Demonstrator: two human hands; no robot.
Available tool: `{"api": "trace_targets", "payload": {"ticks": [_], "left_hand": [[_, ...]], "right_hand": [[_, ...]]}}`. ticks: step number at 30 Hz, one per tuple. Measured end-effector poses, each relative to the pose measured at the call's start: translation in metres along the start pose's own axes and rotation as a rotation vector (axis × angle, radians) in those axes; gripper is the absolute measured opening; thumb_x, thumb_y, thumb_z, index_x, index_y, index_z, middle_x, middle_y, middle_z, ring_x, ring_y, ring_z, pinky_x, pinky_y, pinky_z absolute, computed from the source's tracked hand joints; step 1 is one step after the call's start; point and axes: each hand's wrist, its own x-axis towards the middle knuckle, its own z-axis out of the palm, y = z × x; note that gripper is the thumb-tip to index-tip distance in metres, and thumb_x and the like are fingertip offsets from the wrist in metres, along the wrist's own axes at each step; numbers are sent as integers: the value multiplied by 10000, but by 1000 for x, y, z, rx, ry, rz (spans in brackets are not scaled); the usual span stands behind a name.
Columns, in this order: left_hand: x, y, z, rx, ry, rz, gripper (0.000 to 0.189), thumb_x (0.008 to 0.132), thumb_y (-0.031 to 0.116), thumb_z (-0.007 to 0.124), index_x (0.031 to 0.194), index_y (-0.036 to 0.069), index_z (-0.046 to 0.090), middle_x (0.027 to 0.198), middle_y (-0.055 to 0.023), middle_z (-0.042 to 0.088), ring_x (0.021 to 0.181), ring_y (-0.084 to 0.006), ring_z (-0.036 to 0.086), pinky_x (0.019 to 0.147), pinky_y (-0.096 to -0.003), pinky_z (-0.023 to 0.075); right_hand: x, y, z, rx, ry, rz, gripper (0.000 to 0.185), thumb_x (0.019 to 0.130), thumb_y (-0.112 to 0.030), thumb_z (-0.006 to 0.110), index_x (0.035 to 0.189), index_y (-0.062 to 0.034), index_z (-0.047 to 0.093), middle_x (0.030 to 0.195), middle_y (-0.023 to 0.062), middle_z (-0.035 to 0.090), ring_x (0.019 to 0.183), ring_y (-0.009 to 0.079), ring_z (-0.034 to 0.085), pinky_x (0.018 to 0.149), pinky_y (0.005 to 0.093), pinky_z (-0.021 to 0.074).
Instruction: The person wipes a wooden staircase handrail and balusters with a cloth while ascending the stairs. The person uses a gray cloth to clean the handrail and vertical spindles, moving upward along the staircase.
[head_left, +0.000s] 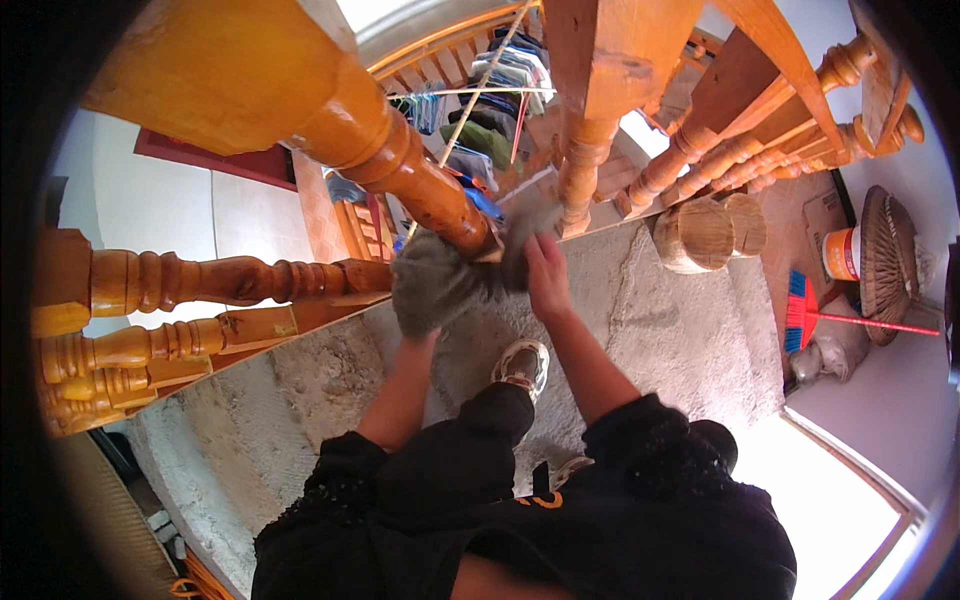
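A grey-brown cloth (439, 283) is wrapped around the lower end of a thick turned wooden newel post (405, 176), in front of me. My left hand (427, 322) is almost wholly covered by the cloth, on the post's left side; its fingers are hidden. On the right side, my right hand (547, 274) presses or holds another part of the cloth against the post's foot, somewhat blurred. Turned wooden balusters (240, 281) run down to the left, and more balusters (581, 165) stand to the right.
Rough concrete steps (322, 382) descend at the left. Two log pieces (694, 234) stand by the right railing. Farther right are a red and blue broom (801, 311), a white-orange bucket (841, 253) and a woven basket (885, 262). Hanging clothes (487, 127) show beyond the railing.
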Motion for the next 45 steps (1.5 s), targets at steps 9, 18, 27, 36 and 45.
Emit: {"api": "trace_targets", "payload": {"ticks": [9, 18, 27, 36, 45], "left_hand": [[-23, 2, 26, 376, -310, 183, 260, 798, 225, 516, 974, 40, 563, 938, -128, 570, 912, -266, 547, 810, -374, 441], [-53, 1, 97, 138, -396, 31, 393, 763, 230, 610, 1096, 36, 534, 1083, -120, 559, 1001, -265, 544, 847, -394, 444], [-4, -37, 53, -694, -331, -369, 317, 768, 135, 610, 1063, 35, 547, 1066, -96, 567, 969, -221, 556, 822, -351, 468], [-25, -38, 81, -340, -299, -216, 325, 803, 183, 593, 1082, 28, 530, 1046, -98, 569, 925, -232, 569, 771, -354, 483], [-67, -44, 101, 141, -344, 46, 375, 835, 267, 566, 1117, 27, 506, 1043, -111, 563, 907, -260, 569, 745, -372, 478]], "right_hand": [[-15, 6, 24, -353, -29, -253, 164, 869, -152, 475, 823, -10, 545, 825, 208, 524, 787, 385, 524, 653, 406, 424], [-34, 16, 0, -74, 264, 11, 208, 883, -148, 480, 747, 9, 497, 637, 127, 450, 615, 178, 442, 569, 328, 384], [-43, 33, -20, 23, 287, 89, 232, 877, -186, 505, 756, 9, 531, 637, 14, 449, 641, 96, 425, 587, 276, 373], [32, 37, 20, -463, 67, -375, 285, 897, -215, 455, 1090, -19, 527, 1019, 196, 544, 874, 285, 549, 791, 333, 420], [-47, 121, -19, -521, 0, 343, 227, 883, -185, 414, 925, -17, 560, 957, 252, 556, 870, 426, 536, 724, 481, 434]]}}
